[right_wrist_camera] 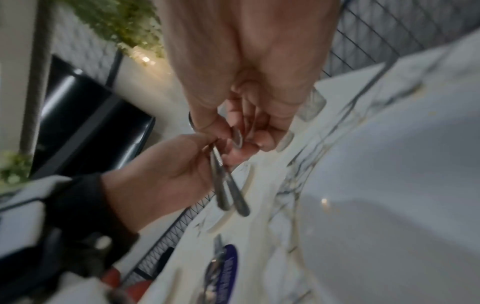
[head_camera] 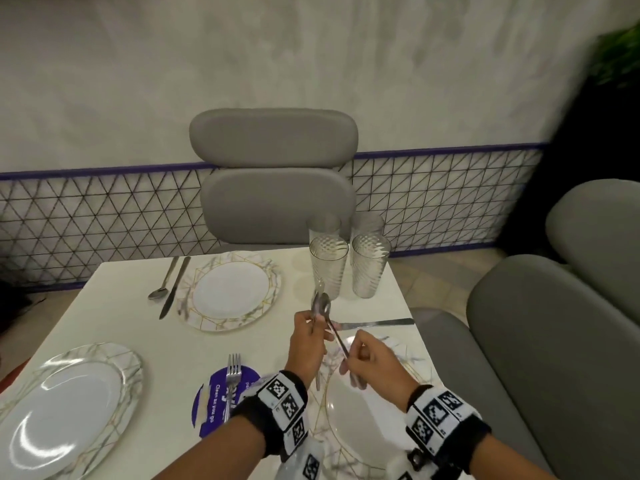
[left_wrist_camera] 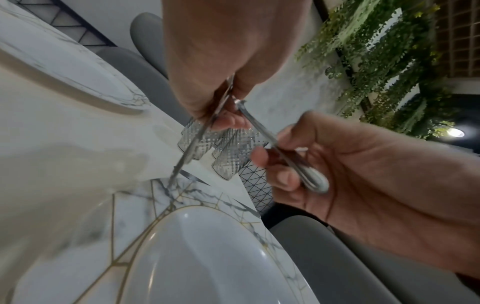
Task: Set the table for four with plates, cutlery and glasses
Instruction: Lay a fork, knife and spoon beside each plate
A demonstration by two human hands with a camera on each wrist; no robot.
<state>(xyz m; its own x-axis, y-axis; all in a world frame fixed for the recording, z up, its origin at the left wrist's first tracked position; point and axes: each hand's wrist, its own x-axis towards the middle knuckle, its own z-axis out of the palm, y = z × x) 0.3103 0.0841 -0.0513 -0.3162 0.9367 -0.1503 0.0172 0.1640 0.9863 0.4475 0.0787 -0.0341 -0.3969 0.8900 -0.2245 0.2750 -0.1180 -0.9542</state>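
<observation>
Here, both hands meet above the near-right plate (head_camera: 367, 424), each curled on cutlery. The left hand (head_camera: 306, 344) grips a small bundle of spoons (head_camera: 321, 308) by their necks, bowls pointing up toward the glasses; how many spoons it holds is hard to tell. The right hand (head_camera: 372, 358) pinches the handle of one spoon (head_camera: 337, 336), which slants from its fingers up to the bundle, its bowl end lying against the others in the left hand. In the left wrist view this spoon's handle (left_wrist_camera: 298, 164) passes between the right thumb and fingers.

Four ribbed clear glasses (head_camera: 329, 268) stand grouped together at the far right of the white bench (head_camera: 104, 327), just beyond the hands. A knife (head_camera: 374, 323) lies flat on the bench between the glasses and the near-right plate. The far plate (head_camera: 230, 294) has a spoon and knife pair (head_camera: 169, 287) lying on its left. A third plate (head_camera: 65, 410) sits at the near left. A fork (head_camera: 232, 375) rests on a round purple sticker (head_camera: 211, 407) between the two near plates. Grey padded chairs (head_camera: 273, 174) stand behind and to the right of the bench.
</observation>
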